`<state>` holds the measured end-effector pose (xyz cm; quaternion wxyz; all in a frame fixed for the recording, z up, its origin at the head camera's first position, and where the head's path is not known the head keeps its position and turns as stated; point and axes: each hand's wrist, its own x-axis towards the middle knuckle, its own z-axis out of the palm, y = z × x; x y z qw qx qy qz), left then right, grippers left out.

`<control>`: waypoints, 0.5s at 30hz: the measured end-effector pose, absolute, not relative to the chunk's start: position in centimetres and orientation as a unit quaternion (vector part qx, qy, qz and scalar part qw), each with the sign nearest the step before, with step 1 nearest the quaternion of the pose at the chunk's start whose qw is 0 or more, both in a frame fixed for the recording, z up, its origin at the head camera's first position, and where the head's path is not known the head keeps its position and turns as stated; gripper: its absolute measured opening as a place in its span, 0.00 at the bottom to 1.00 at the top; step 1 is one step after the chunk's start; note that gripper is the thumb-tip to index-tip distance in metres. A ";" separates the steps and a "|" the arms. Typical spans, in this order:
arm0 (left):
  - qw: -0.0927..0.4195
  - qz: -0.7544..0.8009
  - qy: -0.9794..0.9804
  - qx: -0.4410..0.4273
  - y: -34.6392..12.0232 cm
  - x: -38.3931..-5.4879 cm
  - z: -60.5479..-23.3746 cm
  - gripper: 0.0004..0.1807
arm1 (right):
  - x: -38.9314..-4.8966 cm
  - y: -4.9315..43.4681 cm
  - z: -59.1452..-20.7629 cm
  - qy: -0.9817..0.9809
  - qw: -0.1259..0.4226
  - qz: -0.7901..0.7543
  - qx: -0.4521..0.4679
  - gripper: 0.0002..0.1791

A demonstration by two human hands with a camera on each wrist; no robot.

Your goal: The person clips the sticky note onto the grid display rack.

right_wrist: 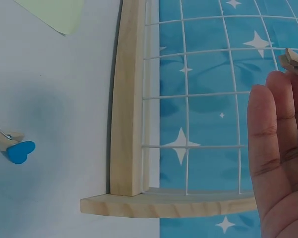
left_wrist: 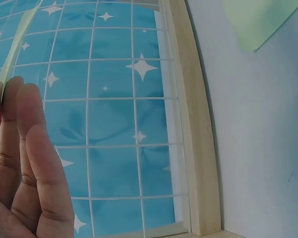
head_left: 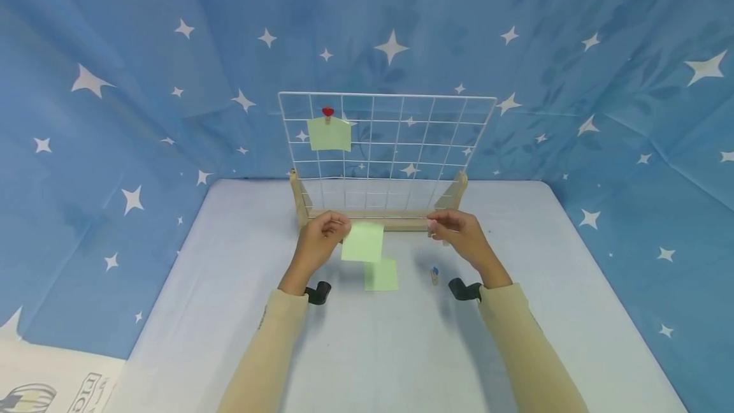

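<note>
My left hand (head_left: pixel 325 234) pinches a pale green paper note (head_left: pixel 362 242) by its left edge, above the table. In the left wrist view that note (left_wrist: pixel 17 42) is seen nearly edge-on between thumb and fingers. My right hand (head_left: pixel 459 233) holds a small wooden clothespin (right_wrist: pixel 294 63) at its fingertips. Its far end is cut off in the right wrist view. A second green note (head_left: pixel 381 275) lies flat on the table below the held one. To its right lies another clothespin (head_left: pixel 434 275), with a blue heart on it.
Behind the hands a white wire grid (head_left: pixel 395 145) stands in a wooden base (head_left: pixel 395 224). A clothespin with a red heart (head_left: pixel 327 113) clips a green note (head_left: pixel 329 135) to its upper left. A printed white sheet (head_left: pixel 57 378) is at the lower left.
</note>
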<state>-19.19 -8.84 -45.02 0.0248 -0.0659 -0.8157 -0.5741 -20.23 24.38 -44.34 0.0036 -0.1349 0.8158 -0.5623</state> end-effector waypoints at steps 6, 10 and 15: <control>0.026 -0.582 -0.809 -0.073 -8.7 -19.6 -44.7 0.08 | -20.4 24.2 -43.6 0.823 -0.005 -0.551 -0.141 0.14; 0.035 -0.584 -0.807 -0.080 -8.8 -19.8 -44.4 0.08 | -20.6 24.1 -43.1 0.826 -0.010 -0.544 -0.145 0.13; 0.042 -0.589 -0.803 -0.081 -8.9 -19.8 -44.2 0.09 | -20.8 24.2 -43.0 0.825 -0.008 -0.545 -0.148 0.13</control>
